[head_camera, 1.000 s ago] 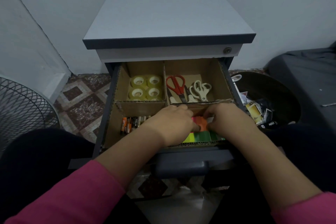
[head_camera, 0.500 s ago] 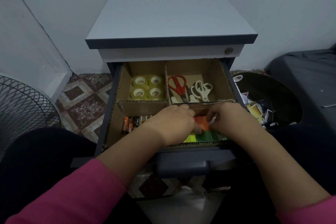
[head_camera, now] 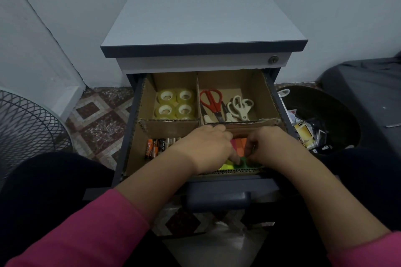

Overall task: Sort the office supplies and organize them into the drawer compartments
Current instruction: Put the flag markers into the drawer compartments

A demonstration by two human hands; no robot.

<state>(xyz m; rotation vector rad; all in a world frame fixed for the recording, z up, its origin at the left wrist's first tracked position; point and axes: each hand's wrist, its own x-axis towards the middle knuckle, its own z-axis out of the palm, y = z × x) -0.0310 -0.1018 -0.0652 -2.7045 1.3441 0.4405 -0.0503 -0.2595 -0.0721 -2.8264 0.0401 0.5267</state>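
Grey cabinet [head_camera: 204,17] up top, wire basket [head_camera: 28,128] off left, dark bin [head_camera: 321,119] right. Open drawer [head_camera: 128,136], 4 cardboard compartments. Beyond the fingertips: 4 tape rolls [head_camera: 175,104] and 2 scissors [head_camera: 225,106], blades pointing toward the person. Left of the fingers, batteries [head_camera: 155,146] lie lengthwise front-to-back. Left hand [head_camera: 208,147] and right hand [head_camera: 269,147], fingers curled, pinch coloured sticky notes [head_camera: 238,146] between them, hiding most of the front-right compartment.

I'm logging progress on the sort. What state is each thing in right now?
Drawer: pulled open.
Tape rolls: lying flat, back-left compartment.
Scissors: lying closed, back-right compartment.
Batteries: lying front-left.
Sticky notes: front-right, handled by left hand and right hand.
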